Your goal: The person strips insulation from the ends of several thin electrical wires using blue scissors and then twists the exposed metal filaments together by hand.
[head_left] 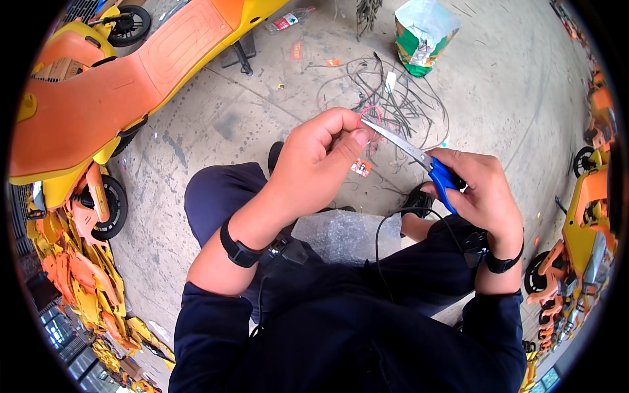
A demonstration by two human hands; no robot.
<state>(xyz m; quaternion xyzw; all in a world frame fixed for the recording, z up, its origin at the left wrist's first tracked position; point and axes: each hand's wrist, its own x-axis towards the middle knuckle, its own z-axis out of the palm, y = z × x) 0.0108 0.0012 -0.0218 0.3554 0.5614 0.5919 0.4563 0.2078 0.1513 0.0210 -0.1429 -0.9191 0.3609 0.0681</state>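
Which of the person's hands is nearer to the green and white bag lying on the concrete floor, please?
The left. The left hand, pinching a thin red wire, sits below-left of the green and white bag; the right hand, gripping blue-handled scissors, is lower, farther away.

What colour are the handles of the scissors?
Blue; the scissors in the right hand show best in the head view.

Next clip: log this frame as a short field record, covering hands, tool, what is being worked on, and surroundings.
left hand: pinches a thin red wire between thumb and fingers
right hand: grips blue-handled scissors
scissors: blade tips at the wire beside the left thumb
ground: concrete floor with a tangle of loose dark wires and a green-and-white bag
left side: orange-and-yellow scooter body
lap: sheet of bubble wrap
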